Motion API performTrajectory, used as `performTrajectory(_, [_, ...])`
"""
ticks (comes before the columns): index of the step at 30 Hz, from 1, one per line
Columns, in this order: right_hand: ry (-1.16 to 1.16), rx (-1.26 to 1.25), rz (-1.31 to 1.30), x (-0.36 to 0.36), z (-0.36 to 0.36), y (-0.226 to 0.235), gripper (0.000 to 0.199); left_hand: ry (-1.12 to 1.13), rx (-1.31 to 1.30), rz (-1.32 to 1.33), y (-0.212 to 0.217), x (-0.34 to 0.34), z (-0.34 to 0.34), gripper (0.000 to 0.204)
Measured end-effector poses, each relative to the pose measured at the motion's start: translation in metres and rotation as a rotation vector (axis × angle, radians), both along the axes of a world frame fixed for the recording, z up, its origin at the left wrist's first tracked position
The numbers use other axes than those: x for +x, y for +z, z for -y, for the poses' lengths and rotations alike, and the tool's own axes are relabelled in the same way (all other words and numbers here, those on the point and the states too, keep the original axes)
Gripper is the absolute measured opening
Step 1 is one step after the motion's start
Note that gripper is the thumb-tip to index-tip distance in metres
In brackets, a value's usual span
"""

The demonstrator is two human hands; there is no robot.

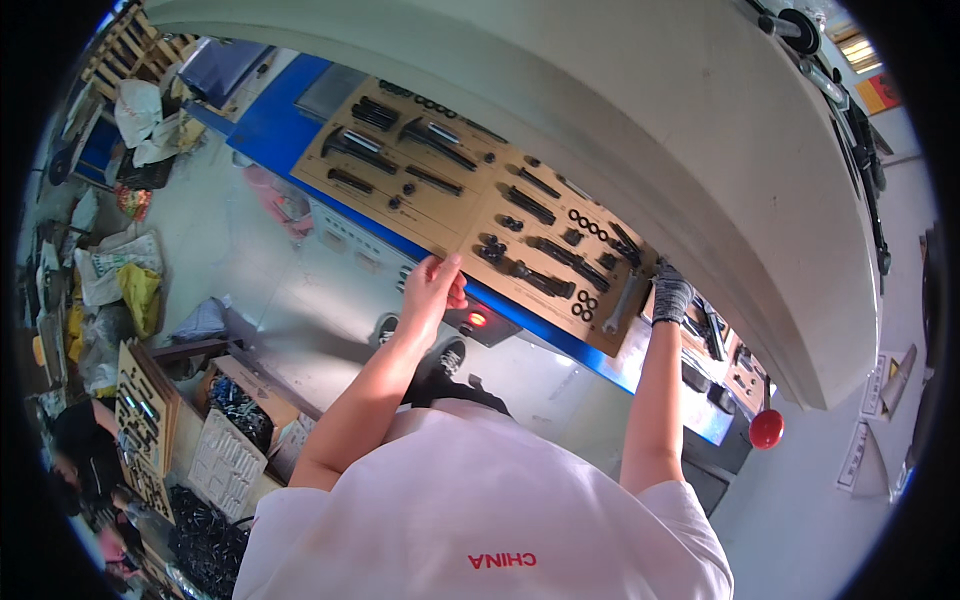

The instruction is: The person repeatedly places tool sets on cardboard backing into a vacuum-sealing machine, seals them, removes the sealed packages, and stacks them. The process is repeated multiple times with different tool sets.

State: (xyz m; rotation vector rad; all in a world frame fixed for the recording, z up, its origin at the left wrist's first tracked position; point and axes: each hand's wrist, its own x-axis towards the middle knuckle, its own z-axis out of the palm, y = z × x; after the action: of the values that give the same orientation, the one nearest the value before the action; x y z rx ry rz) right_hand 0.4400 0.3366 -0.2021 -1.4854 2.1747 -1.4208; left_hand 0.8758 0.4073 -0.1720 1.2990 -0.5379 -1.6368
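A brown board (pixel 625 340) with black parts lies on the blue-edged machine bed (pixel 275 105). My bare left hand (pixel 434 288) is closed at its near edge, thumb on top and fingers curled below. In a grey knit glove, my right hand (pixel 672 292) grips the board's right end, its fingertips partly hidden. Beside that glove lies an open-end wrench (pixel 620 303) on the board. Black rings (pixel 583 305), long black bolt-like parts (pixel 570 262) and small clustered pieces sit in groups. A second brown board (pixel 430 215) with similar parts adjoins on the left.
A large pale machine hood (pixel 600 130) overhangs the bed's far side. More black parts lie on a board (pixel 745 375) at the right, near a red knob (pixel 766 429). A red light (pixel 478 320) glows below the bed. Crates (pixel 240 410) and sacks (pixel 110 270) stand left.
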Motion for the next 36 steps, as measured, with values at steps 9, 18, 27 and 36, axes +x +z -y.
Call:
performTrajectory(9, [0.338, 0.229, -0.491, -0.008, 0.042, 0.035, 0.043, 0.022, -0.028, 0.033, -0.012, -0.002, -0.007, 0.032])
performTrajectory(18, [0.469, 0.307, -0.576, -0.012, 0.053, 0.046, 0.045, 0.149, 0.044, 0.036, -0.027, 0.020, -0.035, 0.030])
performTrajectory(27, [0.509, 0.309, -0.602, -0.010, 0.061, 0.050, 0.046, 0.130, 0.042, 0.092, -0.035, 0.024, -0.051, 0.031])
performTrajectory(36, [0.551, 0.305, -0.649, -0.004, 0.065, 0.039, 0.047, 0.126, 0.041, 0.107, -0.052, 0.028, -0.063, 0.034])
